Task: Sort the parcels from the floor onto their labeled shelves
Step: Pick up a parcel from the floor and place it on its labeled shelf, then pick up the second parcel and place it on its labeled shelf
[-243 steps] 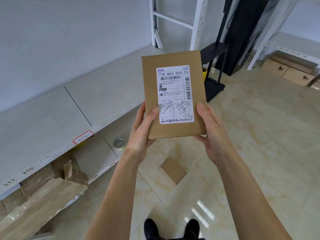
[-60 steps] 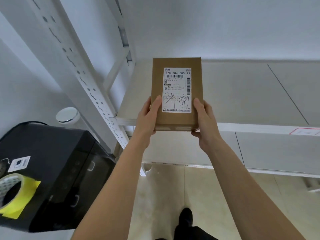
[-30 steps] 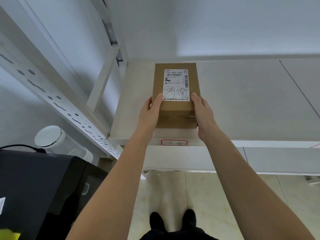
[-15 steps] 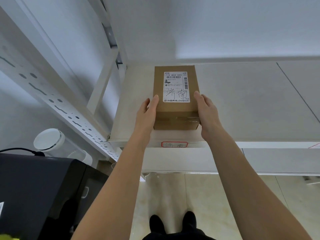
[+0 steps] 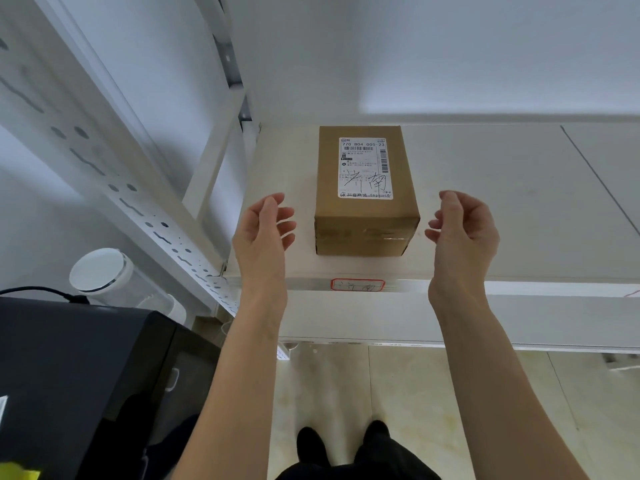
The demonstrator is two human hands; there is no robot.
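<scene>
Parcel point(image 5: 365, 199) labelled "770 B04 005-23" sits on shelf point(image 5: 502, 202); hands apart.

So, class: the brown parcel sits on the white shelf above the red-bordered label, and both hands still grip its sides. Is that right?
Not quite. The head view shows the left hand and right hand open, clear of the parcel, which does sit on the shelf above the label.

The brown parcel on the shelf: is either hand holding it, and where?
Nothing is held. The brown parcel sits on the shelf; left hand and right hand flank it, fingers clear.
</scene>
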